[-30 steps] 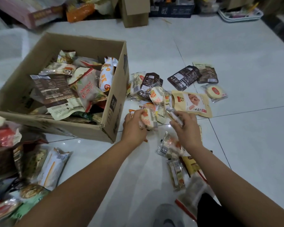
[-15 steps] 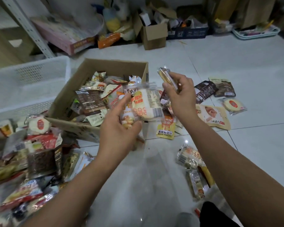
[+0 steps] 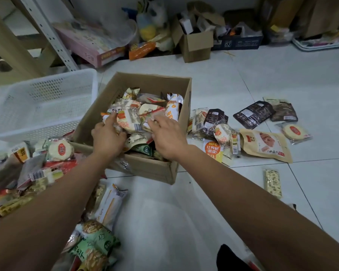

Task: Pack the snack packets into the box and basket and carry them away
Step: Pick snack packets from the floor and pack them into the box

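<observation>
Leaning in over the cardboard box [image 3: 157, 171], both arms out. Gripping a white cracker packet [image 3: 128, 122] with the left hand [image 3: 108, 135], fingers curled round its near edge, right on top of the heap inside the box. Resting the right hand [image 3: 168, 137] on the packets just beside that one, fingers loosely spread and not curled round anything. Stuffed pretty near the rim, that box. Got a white basket [image 3: 43, 106] just beside the box's left wall, a messy packet pile [image 3: 53, 161] at its front-left corner, and more loose packets [image 3: 217, 132] plus a tan pouch [image 3: 266, 145] scattered off its right side.
</observation>
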